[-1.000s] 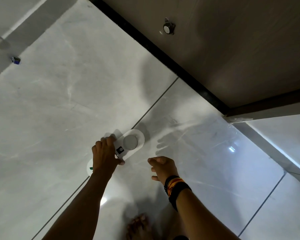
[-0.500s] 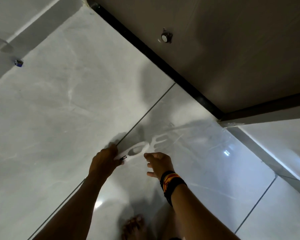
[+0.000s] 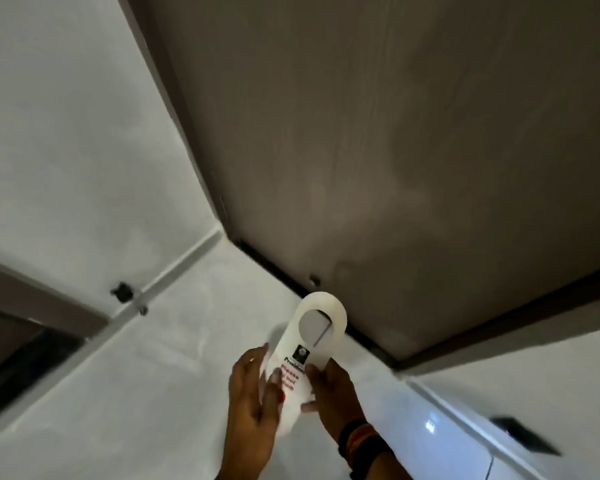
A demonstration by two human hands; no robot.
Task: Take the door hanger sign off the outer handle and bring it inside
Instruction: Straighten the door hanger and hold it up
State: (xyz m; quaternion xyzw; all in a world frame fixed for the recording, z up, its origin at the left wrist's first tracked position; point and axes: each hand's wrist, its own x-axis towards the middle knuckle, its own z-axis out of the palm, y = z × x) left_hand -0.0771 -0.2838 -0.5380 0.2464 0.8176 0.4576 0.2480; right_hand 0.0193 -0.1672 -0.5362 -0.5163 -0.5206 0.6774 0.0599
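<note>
- Presently, a white door hanger sign is held in both hands above a pale tiled floor, just in front of the bottom edge of a brown door.
- The left hand is closed on the sign's lower left edge, with the thumb laid across the printed face and the fingers behind it.
- The right hand is clamped on the sign's lower right edge, thumb on the front; its fingers are partly hidden behind the card.
- The sign is tilted, with its rounded hole end pointing up towards the door and its lower end hidden between the hands.
- A round hole with a slit to the edge is seen at the sign's top; floor shows through it.
- A small dark logo and lines of black and red print are seen on the sign's face below the hole; the wording is too blurred to be read with certainty.
- Dark and orange bands are worn on the right wrist, below the sign.
- A small metal stud is seen low on the door, just above the sign's top.
- A dark fitting is fixed low on the white wall, well to the left of the sign.
- A dark flat object is seen well to the right of the sign; what it is cannot be told.
</note>
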